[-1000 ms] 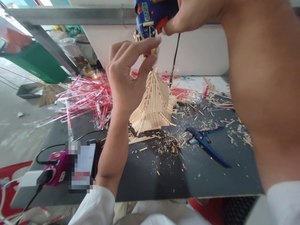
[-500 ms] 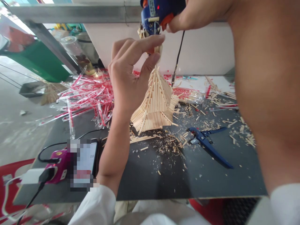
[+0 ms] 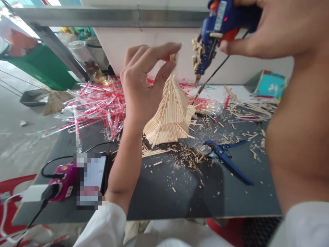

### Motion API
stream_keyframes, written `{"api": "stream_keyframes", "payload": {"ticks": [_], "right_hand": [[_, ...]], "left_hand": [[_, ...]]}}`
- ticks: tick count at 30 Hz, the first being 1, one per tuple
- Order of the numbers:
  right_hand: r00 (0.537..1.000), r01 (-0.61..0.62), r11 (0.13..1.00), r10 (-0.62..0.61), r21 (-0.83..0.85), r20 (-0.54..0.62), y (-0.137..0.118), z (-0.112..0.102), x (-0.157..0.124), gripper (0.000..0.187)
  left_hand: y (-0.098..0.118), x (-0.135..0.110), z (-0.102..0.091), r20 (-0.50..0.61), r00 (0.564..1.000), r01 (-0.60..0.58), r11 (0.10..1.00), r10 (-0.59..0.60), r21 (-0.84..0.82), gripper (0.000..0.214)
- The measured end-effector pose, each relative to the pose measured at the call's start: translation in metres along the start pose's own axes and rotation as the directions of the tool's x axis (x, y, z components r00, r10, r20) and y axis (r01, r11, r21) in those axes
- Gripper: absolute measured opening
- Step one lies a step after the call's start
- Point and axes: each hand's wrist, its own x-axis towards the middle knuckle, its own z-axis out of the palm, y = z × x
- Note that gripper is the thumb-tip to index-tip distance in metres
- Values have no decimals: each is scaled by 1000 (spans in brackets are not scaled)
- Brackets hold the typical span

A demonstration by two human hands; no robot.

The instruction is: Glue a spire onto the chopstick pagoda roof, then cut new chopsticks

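My left hand [image 3: 141, 79] is raised above a tower of glued wooden sticks [image 3: 168, 115], pinching a small pale wooden piece [image 3: 174, 57] between thumb and fingers. The piece is apart from the tower's peak. My right hand [image 3: 257, 34] grips a blue hot glue gun [image 3: 218, 29] up to the right of the peak, its nozzle pointing down. Pale wooden bits cling to the gun's front. A black cord [image 3: 213, 73] runs from the gun down toward the table.
The dark tabletop [image 3: 167, 192] is strewn with wood chips and sticks. Blue-handled cutters [image 3: 224, 157] lie right of the tower. A heap of red-and-clear plastic wrappers [image 3: 95, 106] lies behind it. A pixelated phone [image 3: 89, 180] and magenta device [image 3: 63, 181] sit front left.
The glue gun and my right hand have moved right, away from the tower's peak. My left hand and the wooden piece have stayed nearly still.
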Motion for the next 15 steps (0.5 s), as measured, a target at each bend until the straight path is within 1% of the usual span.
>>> {"api": "stream_keyframes", "payload": {"ticks": [1,3,7,9,11,15], "right_hand": [[999,-43,999,43,-33,-2,0,1,-12,46],[990,-143,989,142,-26,-20,3,6,-35,47],[954,-290,953,296,93,-58,14,26,-71,57],[928,-348,929,360,122,-95,20,37,-81,56],[908,-389,913,402,119,-120,27,47,-88,52],[884,-464,885,465,40,-53,42,65,-100,45]], "left_hand": [[0,0,0,14,1000,16,1000,-16,-2,29],[0,0,-1,25,1000,20,1000,-19,-22,29],[0,1,-1,11,1000,-18,999,19,-41,27],[-1,1,0,2,1000,-30,999,30,-22,27],[-1,1,0,-10,999,-30,1000,30,5,27],[-3,2,1,-54,996,-79,996,77,-31,25]]}}
